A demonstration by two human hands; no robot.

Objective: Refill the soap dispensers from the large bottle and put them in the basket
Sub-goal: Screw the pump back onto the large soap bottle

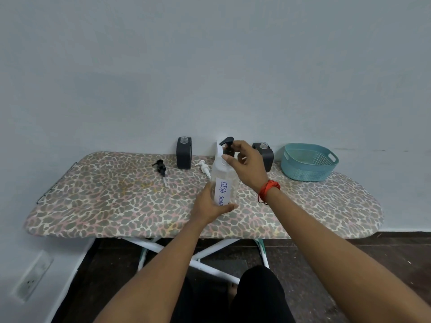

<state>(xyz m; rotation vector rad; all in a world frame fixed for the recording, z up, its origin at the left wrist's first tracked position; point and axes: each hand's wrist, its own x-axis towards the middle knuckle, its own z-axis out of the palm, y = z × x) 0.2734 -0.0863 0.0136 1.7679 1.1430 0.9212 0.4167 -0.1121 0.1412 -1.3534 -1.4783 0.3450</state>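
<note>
1. Two hands work the large bottle [224, 183]: left hand [210, 206] wraps its lower body, upright on ironing board [105, 201].
2. At bottle's top, right hand [247, 167] pinches black pump [228, 144].
3. Left dispenser [183, 157] and right dispenser [267, 158] stand open-necked behind; teal basket [303, 172] sits far right.

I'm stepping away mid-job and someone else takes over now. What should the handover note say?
Left hand grips the soap bottle low, upright. Right hand pinches the black pump at its neck. Left dispenser and right dispenser stand uncapped by the wall; spare black pump and white pump lie loose on the board. Basket holds nothing. Left: cap both dispensers, move them into the basket; their fill level cannot be told.
</note>
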